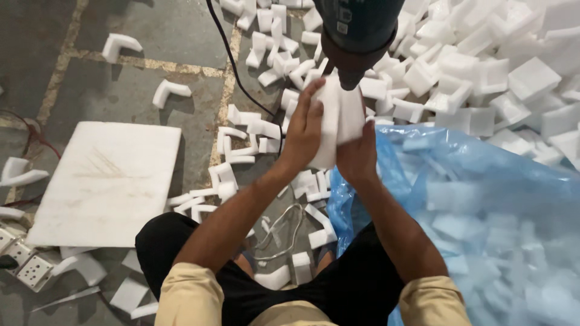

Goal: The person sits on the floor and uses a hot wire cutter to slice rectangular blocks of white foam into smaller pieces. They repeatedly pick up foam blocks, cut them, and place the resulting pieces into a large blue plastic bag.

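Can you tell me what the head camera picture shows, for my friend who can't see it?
Two hands, left hand and right hand, press a white foam piece between them under a dark power tool. White foam pieces cover the floor, beside a blue plastic bag.

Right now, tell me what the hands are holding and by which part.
Both hands hold one white foam block under the dark power tool: the left hand lies flat on its left face, and the right hand grips its lower right side.
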